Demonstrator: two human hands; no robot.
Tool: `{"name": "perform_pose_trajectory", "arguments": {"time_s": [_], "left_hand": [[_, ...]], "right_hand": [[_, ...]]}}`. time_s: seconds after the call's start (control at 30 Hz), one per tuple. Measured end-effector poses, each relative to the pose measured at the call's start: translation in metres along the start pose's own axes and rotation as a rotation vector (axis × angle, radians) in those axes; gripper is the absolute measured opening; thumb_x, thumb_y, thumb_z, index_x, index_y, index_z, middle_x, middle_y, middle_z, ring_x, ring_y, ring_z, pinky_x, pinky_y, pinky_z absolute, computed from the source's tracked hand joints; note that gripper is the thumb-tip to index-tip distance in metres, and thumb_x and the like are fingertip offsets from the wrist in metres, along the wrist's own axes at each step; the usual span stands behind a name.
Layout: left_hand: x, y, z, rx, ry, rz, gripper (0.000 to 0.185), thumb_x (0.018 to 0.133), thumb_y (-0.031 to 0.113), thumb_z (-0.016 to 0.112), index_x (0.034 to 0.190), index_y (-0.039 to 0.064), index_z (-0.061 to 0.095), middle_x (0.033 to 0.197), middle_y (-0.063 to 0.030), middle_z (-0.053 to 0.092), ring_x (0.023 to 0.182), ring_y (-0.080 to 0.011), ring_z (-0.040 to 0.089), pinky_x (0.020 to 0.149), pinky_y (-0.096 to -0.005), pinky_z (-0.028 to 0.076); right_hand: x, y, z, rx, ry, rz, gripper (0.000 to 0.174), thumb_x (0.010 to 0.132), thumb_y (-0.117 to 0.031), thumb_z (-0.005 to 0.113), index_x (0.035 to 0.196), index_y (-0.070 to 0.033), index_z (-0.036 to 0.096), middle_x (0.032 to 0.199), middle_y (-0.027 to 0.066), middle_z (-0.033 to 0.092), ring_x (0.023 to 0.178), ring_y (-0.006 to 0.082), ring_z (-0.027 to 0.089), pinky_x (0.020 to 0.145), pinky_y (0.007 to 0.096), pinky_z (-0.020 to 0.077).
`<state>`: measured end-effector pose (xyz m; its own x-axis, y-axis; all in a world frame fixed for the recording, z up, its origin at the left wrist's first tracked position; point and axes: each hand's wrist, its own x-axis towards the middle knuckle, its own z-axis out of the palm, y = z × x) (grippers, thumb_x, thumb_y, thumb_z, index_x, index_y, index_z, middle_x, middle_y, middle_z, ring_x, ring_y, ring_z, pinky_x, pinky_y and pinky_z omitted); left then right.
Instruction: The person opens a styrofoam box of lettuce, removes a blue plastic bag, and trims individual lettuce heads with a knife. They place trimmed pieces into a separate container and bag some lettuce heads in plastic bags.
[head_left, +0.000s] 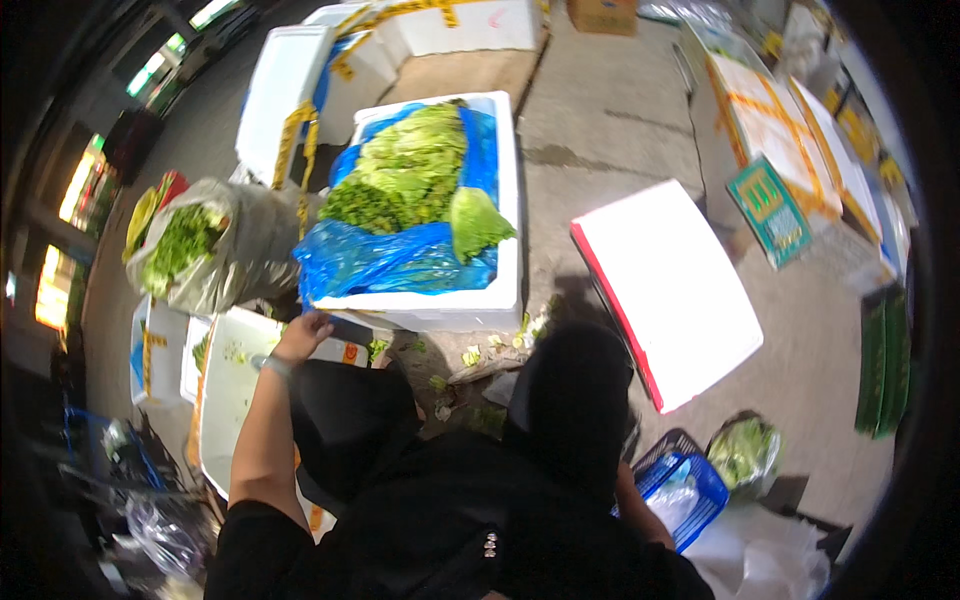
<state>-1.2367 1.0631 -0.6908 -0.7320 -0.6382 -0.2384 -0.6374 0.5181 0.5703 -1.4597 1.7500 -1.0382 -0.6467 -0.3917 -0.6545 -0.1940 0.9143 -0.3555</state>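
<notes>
In front of me a white foam box (420, 321) holds leafy lettuce (420, 161) on a blue plastic liner (375, 259). One loose lettuce head (478, 221) leans on the box's right rim. My left hand (302, 336), with a band at the wrist, is at the near left corner of this box. Its fingers are curled just under the hanging liner edge; whether they grip it I cannot tell. The right forearm (645, 506) reaches down beside my right leg, which hides the hand. Close to that forearm stands a blue plastic basket (701, 495) with clear plastic bags inside.
A white foam lid (667, 292) with a red edge lies at right. To the left are a sack of greens (255, 232) and a white foam tub (225, 420). Leaf scraps (471, 355) litter the floor. A bagged lettuce (745, 452) sits beyond the basket. Taped foam boxes (780, 127) stand far right.
</notes>
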Motion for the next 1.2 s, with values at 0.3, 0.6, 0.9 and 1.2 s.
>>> {"name": "perform_pose_trajectory", "arguments": {"time_s": [0.3,0.6,0.9,1.2], "left_hand": [[0.071,0.080,0.024,0.704,0.491,0.385,0.065,0.075,0.017,0.070,0.134,0.013,0.044,0.133,-0.0146,0.046,0.122,-0.0344,0.044,0.106,-0.0544,0.025],[0.077,0.055,0.039,0.421,-0.369,0.345,0.039,0.080,0.027,0.064,0.109,0.002,0.058,0.098,-0.0190,0.065,0.094,-0.0385,0.060,0.094,-0.0433,0.042],[0.038,0.066,0.054,0.413,-0.817,0.299,0.083,0.080,0.045,0.068,0.140,-0.001,0.034,0.129,-0.0230,0.052,0.101,-0.0317,0.061,0.084,-0.0350,0.049],[0.028,-0.019,0.041,-0.407,-0.506,-0.263,0.040,0.086,0.016,0.064,0.123,0.005,0.052,0.083,-0.0099,0.061,0.073,-0.0199,0.059,0.065,-0.0349,0.049]], "right_hand": [[-0.007,-0.012,-0.108,0.032,-0.004,-0.386,0.033,0.089,-0.019,0.050,0.113,0.000,0.059,0.106,0.0185,0.065,0.096,0.0329,0.061,0.083,0.0350,0.0478],[-0.080,-0.162,-0.284,1.467,0.177,0.105,0.009,0.079,-0.011,0.048,0.074,-0.012,0.055,0.064,0.0014,0.054,0.053,0.0174,0.051,0.053,0.0305,0.0462],[0.014,-0.439,-0.349,0.684,0.327,-0.263,0.035,0.081,-0.037,0.069,0.076,-0.003,0.062,0.068,0.0044,0.060,0.058,0.0117,0.054,0.053,0.0274,0.0426],[0.167,-0.596,-0.290,0.113,0.443,-0.454,0.046,0.075,-0.037,0.071,0.101,0.000,0.064,0.097,0.0209,0.066,0.090,0.0338,0.063,0.080,0.0414,0.0483]]}}
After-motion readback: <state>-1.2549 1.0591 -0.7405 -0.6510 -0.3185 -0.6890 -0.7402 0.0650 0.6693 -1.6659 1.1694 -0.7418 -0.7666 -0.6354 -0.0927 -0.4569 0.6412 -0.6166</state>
